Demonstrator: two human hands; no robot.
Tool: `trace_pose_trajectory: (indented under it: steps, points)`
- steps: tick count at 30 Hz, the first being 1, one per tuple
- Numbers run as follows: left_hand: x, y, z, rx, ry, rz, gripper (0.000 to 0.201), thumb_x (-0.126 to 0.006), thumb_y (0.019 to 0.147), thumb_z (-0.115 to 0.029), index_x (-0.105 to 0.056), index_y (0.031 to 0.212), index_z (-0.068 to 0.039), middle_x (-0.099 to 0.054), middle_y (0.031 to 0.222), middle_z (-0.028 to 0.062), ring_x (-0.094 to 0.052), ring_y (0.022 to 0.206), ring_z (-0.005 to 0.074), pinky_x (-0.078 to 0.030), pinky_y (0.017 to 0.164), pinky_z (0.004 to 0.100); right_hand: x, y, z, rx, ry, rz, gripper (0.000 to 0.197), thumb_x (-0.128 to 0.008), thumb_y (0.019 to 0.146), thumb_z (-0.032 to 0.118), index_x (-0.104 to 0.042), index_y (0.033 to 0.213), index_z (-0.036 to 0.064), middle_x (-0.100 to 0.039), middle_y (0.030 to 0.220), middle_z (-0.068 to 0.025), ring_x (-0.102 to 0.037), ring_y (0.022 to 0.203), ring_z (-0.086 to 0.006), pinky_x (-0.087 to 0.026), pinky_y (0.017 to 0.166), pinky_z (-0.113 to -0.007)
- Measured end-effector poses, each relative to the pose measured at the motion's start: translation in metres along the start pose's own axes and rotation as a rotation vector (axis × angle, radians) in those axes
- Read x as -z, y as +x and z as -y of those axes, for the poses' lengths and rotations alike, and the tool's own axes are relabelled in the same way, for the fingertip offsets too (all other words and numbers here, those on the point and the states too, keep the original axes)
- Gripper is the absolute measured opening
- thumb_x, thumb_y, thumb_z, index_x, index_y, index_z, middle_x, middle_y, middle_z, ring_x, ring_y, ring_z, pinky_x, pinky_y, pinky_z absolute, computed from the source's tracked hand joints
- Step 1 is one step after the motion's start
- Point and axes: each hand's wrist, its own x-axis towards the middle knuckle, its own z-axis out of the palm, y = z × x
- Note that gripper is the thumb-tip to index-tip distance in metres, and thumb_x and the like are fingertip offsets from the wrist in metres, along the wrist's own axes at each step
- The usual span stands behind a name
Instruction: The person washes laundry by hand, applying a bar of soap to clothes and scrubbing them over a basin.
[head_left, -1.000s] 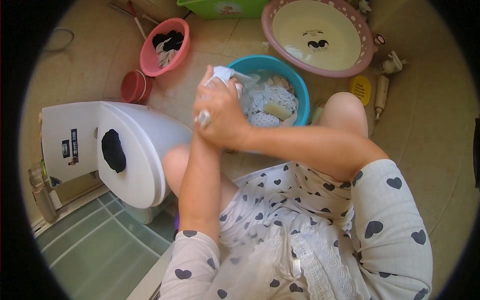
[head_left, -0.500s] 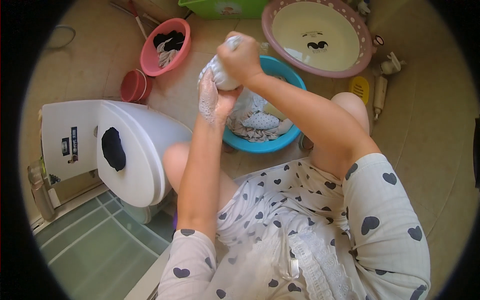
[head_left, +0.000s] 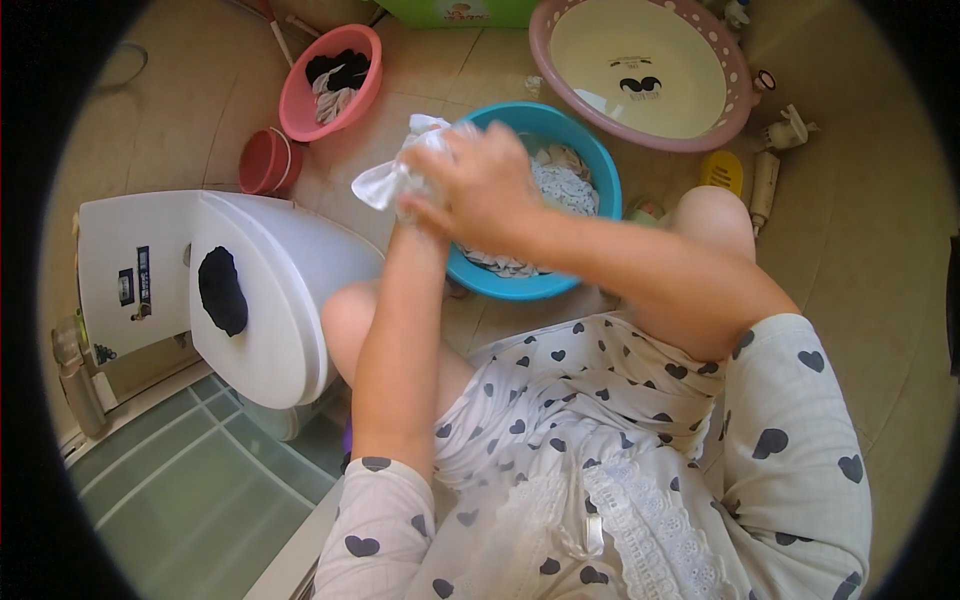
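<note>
At the lower edge, nearest the eye, lies the person's white clothing [head_left: 540, 480] with dark hearts, a pale lace strip down its front; green tiles [head_left: 200, 500] lie to the left, and bare knees stand apart just beyond the lap; both forearms reach up between the sleeves and the tub, the right one slanting inward across the right thigh, the left one rising almost straight.

Above the tub's left side the hands meet at the cloth [head_left: 378, 187], a white piece bunched up clear of the tub, one loose end sticking out to the left; the right hand [head_left: 480, 185], blurred, lies over it, its fingers bent and clamped on the cloth; the left hand [head_left: 420, 222] is underneath, mostly hidden, so I cannot tell how its fingers stand.

Below and behind the hands sits the blue tub [head_left: 610, 185], with pale laundry [head_left: 565, 190] heaped in it; to the left is the white toilet [head_left: 260, 345], a black cloth [head_left: 222, 290] lying on its lid.

Farther off, a red bucket [head_left: 262, 168] stands near a pink basin [head_left: 291, 112] of black and pale clothes; a yellow dish [head_left: 722, 172] lies to the right, near a large mauve basin [head_left: 541, 55]; a green box [head_left: 465, 12] shows at the top edge.
</note>
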Motion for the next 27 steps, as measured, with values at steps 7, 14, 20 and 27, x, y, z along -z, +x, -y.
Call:
trace_pose_trajectory:
  steps: [7, 14, 20, 27]
  points:
    - [-0.067, -0.005, -0.025, 0.098, -0.296, -0.463, 0.040, -0.032, 0.090, -0.042, -0.048, 0.101, -0.007, -0.054, 0.098, 0.0092, -0.055, 0.083, 0.0203, -0.045, 0.070, 0.0356, -0.042, 0.031, -0.025, -0.235, 0.469, -0.384, 0.013, -0.061, 0.061, 0.019, -0.063, 0.068, 0.0078, -0.055, 0.071, -0.0139, -0.055, 0.082, -0.0320, -0.042, 0.074, -0.039]
    - [-0.079, 0.002, -0.018, 0.232, -0.257, -0.390, 0.041, -0.033, 0.089, -0.044, -0.049, 0.100, -0.008, -0.056, 0.097, 0.0093, -0.057, 0.090, 0.0208, -0.047, 0.077, 0.0374, -0.023, 0.050, -0.065, -0.549, 0.583, -0.266, 0.013, -0.059, 0.061, 0.019, -0.057, 0.062, 0.0066, -0.056, 0.066, -0.0154, -0.056, 0.074, -0.0342, -0.043, 0.066, -0.041]
    - [-0.033, 0.000, -0.021, 0.096, -0.342, 0.190, 0.031, -0.040, 0.090, -0.034, -0.048, 0.103, -0.007, -0.053, 0.098, 0.0078, -0.051, 0.095, 0.0230, -0.042, 0.083, 0.0364, -0.034, 0.035, -0.047, -0.225, 0.363, -0.494, 0.014, -0.057, 0.065, 0.018, -0.057, 0.071, 0.0054, -0.056, 0.071, -0.0167, -0.054, 0.068, -0.0348, -0.043, 0.065, -0.041]
    - [-0.089, 0.009, -0.014, 0.221, -0.126, -0.452, 0.034, -0.037, 0.090, -0.034, -0.048, 0.109, -0.009, -0.056, 0.102, 0.0043, -0.057, 0.085, 0.0212, -0.048, 0.074, 0.0387, -0.023, 0.044, -0.064, -0.326, 0.313, -0.417, 0.015, -0.054, 0.068, 0.013, -0.055, 0.077, 0.0020, -0.055, 0.075, -0.0162, -0.054, 0.072, -0.0299, -0.043, 0.064, -0.035]
